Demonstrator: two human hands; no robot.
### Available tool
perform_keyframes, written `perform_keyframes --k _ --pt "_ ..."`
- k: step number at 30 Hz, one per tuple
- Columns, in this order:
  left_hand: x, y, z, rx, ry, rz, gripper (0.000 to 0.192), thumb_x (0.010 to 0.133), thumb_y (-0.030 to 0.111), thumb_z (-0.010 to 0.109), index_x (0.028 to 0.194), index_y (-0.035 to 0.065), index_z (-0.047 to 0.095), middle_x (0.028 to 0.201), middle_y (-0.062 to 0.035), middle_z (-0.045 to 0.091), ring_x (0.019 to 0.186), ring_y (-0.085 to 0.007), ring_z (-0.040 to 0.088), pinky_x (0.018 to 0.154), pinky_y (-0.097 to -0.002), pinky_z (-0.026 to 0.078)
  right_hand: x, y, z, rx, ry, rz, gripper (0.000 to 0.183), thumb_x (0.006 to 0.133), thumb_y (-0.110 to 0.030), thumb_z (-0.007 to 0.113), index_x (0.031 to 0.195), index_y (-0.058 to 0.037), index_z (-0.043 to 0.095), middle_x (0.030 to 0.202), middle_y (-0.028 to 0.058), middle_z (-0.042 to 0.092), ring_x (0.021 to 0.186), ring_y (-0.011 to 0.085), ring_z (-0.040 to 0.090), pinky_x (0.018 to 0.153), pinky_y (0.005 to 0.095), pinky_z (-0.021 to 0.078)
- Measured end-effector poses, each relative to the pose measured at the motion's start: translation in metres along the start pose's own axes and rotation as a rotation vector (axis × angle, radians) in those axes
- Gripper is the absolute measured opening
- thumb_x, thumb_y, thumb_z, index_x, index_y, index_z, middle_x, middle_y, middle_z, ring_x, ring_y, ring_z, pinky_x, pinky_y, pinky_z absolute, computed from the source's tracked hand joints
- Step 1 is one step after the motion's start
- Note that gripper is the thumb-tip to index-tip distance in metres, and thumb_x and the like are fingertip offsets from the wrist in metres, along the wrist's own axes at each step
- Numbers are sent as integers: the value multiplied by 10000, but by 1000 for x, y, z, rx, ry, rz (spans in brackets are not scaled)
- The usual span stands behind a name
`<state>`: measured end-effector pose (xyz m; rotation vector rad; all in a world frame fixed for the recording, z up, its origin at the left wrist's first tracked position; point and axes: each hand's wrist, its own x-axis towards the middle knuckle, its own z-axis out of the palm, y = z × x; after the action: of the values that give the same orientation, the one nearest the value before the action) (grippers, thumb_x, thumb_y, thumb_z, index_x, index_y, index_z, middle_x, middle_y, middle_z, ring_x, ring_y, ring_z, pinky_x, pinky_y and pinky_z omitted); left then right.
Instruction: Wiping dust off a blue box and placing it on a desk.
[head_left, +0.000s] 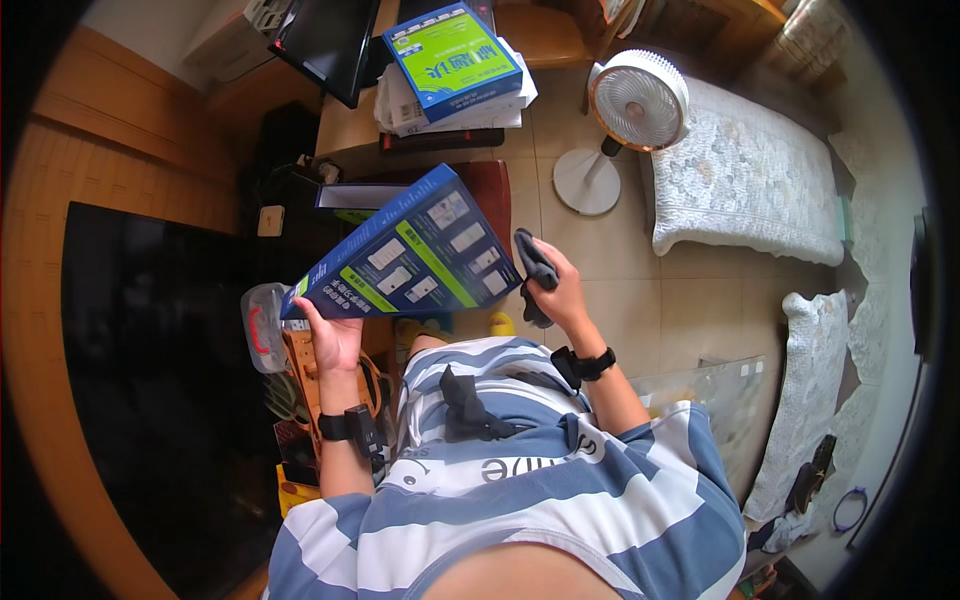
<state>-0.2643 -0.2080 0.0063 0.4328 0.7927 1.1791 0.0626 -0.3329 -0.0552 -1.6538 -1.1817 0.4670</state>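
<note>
A blue cardboard box (420, 259) with green bands and small printed pictures is held up tilted before me. My left hand (334, 337) grips its lower left corner, with the thumb on the printed face and the other fingers hidden behind it. A dark grey cloth (536, 266) is bunched in my right hand (559, 289), close to the box's right corner; whether the cloth touches the box I cannot tell. Behind the box, an open blue-and-white box part (360, 196) rests on a dark reddish surface (495, 195).
Another blue-green box (454, 64) lies on white packages (495, 112) on a desk (341, 124). A white fan (637, 101) stands on the tiled floor. Covered furniture (742, 172) is at right, a large black screen (165, 375) at left. A clear red-handled container (264, 330) sits near my left hand.
</note>
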Motion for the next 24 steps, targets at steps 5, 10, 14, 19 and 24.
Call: perform_keyframes --k 5,10,14,19,24 --pt "3 -5 1 -99 -51 70 726 909 628 470 1398 93 433 1383 -68 516 1251 -228 488 1085 -405 380 -6 -25 1 40 -140 -35 522 682 -52 647 1202 -28 618 1237 159 621 1155 339 578 998 373 452" --pt "4 1 15 -106 -15 80 707 850 617 576 1323 97 499 1297 -85 538 1188 -257 505 1027 -435 398 -19 -12 12 112 -155 31 531 685 -79 687 1206 -12 609 1216 180 626 1135 351 591 983 372 456" --pt "-2 5 43 -9 -77 87 420 809 282 661 1165 74 584 1085 -58 622 1016 -210 585 919 -372 460 -23 -7 19 80 -144 -9 533 694 -126 748 1202 -25 619 1229 166 623 1148 343 582 983 385 456" --pt "-3 8 59 222 -181 277 207 859 104 641 1060 55 630 1027 -46 658 978 -151 608 943 -310 441 -29 -9 14 -58 -170 -34 493 700 -117 736 1179 -57 639 1223 133 630 1123 346 585 968 392 466" --pt "-9 14 61 302 -289 254 161 898 36 627 1059 22 636 1082 -75 666 1024 -152 611 953 -291 444 -33 0 13 -112 -174 18 469 709 -100 716 1168 -41 639 1199 138 641 1100 336 604 953 384 475"
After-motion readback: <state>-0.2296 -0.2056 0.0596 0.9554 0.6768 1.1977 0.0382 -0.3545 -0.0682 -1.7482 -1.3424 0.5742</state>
